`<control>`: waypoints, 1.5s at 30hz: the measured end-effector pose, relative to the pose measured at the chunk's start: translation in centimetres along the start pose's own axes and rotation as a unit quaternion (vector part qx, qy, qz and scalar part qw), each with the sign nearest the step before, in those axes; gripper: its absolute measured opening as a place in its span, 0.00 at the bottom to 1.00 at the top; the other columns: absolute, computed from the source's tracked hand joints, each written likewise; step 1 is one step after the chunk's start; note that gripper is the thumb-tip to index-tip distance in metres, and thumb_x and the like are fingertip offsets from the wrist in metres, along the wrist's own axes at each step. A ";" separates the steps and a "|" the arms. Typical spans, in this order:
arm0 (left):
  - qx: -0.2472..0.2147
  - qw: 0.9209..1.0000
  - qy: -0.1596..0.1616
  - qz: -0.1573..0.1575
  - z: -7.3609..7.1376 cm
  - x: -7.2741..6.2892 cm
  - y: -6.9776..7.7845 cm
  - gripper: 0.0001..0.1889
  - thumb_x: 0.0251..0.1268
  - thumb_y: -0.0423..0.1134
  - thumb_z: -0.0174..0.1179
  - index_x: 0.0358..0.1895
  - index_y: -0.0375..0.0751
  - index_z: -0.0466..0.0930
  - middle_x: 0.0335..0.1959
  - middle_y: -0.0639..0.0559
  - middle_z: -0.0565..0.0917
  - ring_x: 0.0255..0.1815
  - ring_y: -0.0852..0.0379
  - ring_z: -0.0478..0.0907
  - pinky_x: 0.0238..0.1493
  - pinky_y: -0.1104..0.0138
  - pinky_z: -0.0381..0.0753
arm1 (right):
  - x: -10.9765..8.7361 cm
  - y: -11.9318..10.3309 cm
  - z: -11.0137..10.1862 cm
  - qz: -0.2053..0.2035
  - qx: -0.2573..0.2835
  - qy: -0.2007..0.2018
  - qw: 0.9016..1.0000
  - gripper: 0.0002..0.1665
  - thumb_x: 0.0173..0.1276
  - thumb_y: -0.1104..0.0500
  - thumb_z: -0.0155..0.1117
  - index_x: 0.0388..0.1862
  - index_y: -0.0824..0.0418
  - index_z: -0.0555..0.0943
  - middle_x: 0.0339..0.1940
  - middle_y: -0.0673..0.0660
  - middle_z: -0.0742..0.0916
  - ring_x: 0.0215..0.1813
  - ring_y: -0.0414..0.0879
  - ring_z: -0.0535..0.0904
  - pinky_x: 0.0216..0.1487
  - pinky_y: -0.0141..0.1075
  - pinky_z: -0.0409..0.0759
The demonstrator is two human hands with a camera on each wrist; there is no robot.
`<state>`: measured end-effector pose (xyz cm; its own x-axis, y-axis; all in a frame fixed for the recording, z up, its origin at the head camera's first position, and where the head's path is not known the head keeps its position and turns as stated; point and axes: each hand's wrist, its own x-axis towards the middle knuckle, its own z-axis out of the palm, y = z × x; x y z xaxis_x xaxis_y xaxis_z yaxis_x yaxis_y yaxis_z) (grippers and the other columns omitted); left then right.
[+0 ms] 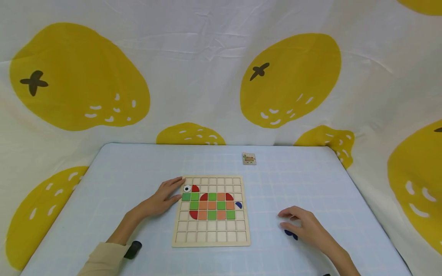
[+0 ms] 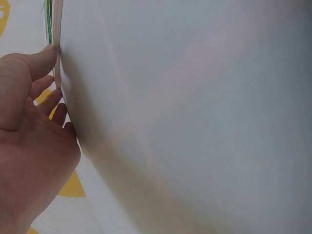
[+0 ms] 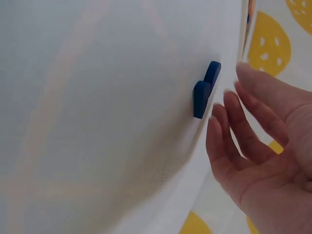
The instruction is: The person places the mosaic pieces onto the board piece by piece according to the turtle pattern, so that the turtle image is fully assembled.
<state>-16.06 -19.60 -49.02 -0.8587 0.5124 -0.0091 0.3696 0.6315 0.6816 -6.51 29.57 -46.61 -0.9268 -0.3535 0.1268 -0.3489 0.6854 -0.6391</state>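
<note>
A wooden grid board (image 1: pixel 211 243) lies on the table, with red, green and orange tiles (image 1: pixel 212 205) and a round eye tile (image 1: pixel 187 188) set in its squares. One dark blue rounded tile (image 1: pixel 238 205) sits in the right column. My left hand (image 1: pixel 159 200) rests its fingertips and thumb along the board's left edge, fingers extended. Right of the board, my right hand (image 1: pixel 305 226) hovers with loosely bent fingers, nothing between them. Close by it lie two dark blue tiles (image 3: pixel 200 100), partly hidden under the hand in the head view.
A small picture card (image 1: pixel 249 158) lies beyond the board near the table's back edge. The table (image 1: pixel 138 165) has a pale checked cover. Behind it hangs a white cloth (image 1: pixel 197 84) printed with large yellow fruit.
</note>
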 end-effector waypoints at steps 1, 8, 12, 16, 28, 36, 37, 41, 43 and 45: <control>0.000 1.000 0.000 0.000 0.0 0.0 0.0 0.32 0.80 0.40 0.56 0.80 0.36 0.59 0.81 0.35 0.57 0.79 0.32 0.50 0.73 0.33 0.57 | -0.2 0.1 0.0 -0.007 0.000 0.002 1.000 0.14 0.65 0.58 0.77 0.48 0.58 0.86 0.44 0.48 0.89 0.45 0.41 0.84 0.45 0.35 0.84; -0.002 1.000 0.001 0.000 -0.1 -0.2 -0.1 0.32 0.80 0.39 0.56 0.80 0.36 0.59 0.81 0.35 0.57 0.79 0.32 0.50 0.73 0.33 0.56 | -1.5 0.7 -0.2 0.004 0.017 -0.017 1.000 0.14 0.63 0.55 0.78 0.46 0.54 0.86 0.42 0.45 0.88 0.42 0.38 0.82 0.43 0.33 0.82; 0.001 1.000 0.002 0.001 -0.1 -0.2 -0.2 0.32 0.80 0.40 0.56 0.80 0.36 0.58 0.81 0.35 0.57 0.79 0.32 0.50 0.73 0.33 0.56 | -1.7 1.0 -0.2 0.004 0.035 -0.036 0.999 0.11 0.65 0.54 0.77 0.43 0.53 0.85 0.40 0.43 0.87 0.41 0.37 0.81 0.41 0.32 0.83; 0.004 1.000 0.003 0.005 -0.1 -0.1 -0.3 0.32 0.80 0.40 0.56 0.81 0.37 0.58 0.81 0.36 0.57 0.79 0.32 0.50 0.73 0.33 0.57 | -1.7 1.3 -0.2 -0.010 0.058 -0.047 0.997 0.08 0.67 0.56 0.75 0.41 0.52 0.84 0.38 0.43 0.87 0.40 0.35 0.81 0.40 0.32 0.83; 0.001 1.000 0.001 0.004 -0.1 0.0 -0.4 0.32 0.80 0.40 0.56 0.81 0.37 0.58 0.81 0.35 0.56 0.79 0.32 0.50 0.73 0.33 0.56 | -0.7 1.2 -0.2 -0.031 0.039 -0.042 0.998 0.06 0.69 0.64 0.71 0.43 0.55 0.86 0.39 0.43 0.89 0.39 0.34 0.82 0.38 0.32 0.83; 0.000 1.000 0.000 0.004 0.1 0.1 -0.5 0.32 0.80 0.40 0.56 0.81 0.37 0.58 0.81 0.36 0.56 0.79 0.33 0.50 0.73 0.34 0.56 | 0.5 0.7 0.1 -0.012 0.018 -0.071 0.997 0.06 0.73 0.64 0.67 0.45 0.55 0.87 0.41 0.45 0.89 0.40 0.33 0.81 0.40 0.31 0.84; 0.000 1.000 0.000 0.003 0.1 0.1 -0.5 0.32 0.80 0.40 0.56 0.81 0.37 0.58 0.81 0.36 0.56 0.79 0.32 0.50 0.73 0.34 0.56 | 0.6 0.6 0.1 -0.008 0.018 -0.074 0.997 0.07 0.73 0.64 0.67 0.45 0.55 0.86 0.42 0.45 0.89 0.40 0.33 0.81 0.40 0.31 0.84; -0.003 1.000 -0.002 0.004 0.1 0.2 -0.3 0.32 0.80 0.40 0.56 0.81 0.37 0.58 0.81 0.35 0.56 0.79 0.32 0.50 0.73 0.34 0.56 | 1.2 0.1 0.4 -0.005 0.026 -0.078 0.997 0.08 0.72 0.66 0.66 0.47 0.56 0.86 0.43 0.47 0.89 0.40 0.35 0.82 0.42 0.31 0.84; -0.003 1.000 -0.002 0.009 0.1 0.1 -0.2 0.32 0.80 0.40 0.55 0.80 0.36 0.58 0.81 0.34 0.56 0.79 0.31 0.50 0.73 0.34 0.56 | 1.6 -0.2 0.5 -0.002 0.028 -0.078 0.997 0.09 0.73 0.66 0.66 0.47 0.56 0.86 0.43 0.47 0.89 0.41 0.35 0.82 0.43 0.31 0.84; -0.002 1.000 -0.001 0.014 0.1 0.1 -0.2 0.31 0.80 0.40 0.55 0.80 0.35 0.58 0.80 0.33 0.57 0.78 0.30 0.50 0.72 0.33 0.56 | 2.0 -0.5 0.8 0.002 0.027 -0.076 0.997 0.08 0.73 0.65 0.67 0.47 0.55 0.86 0.43 0.46 0.89 0.42 0.35 0.82 0.44 0.31 0.84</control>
<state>-16.19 -19.58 -49.21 -0.8478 0.5303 0.0082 0.3912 0.6150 0.6846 -8.08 28.06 -46.63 -0.8950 -0.4459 0.0100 -0.3334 0.6540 -0.6791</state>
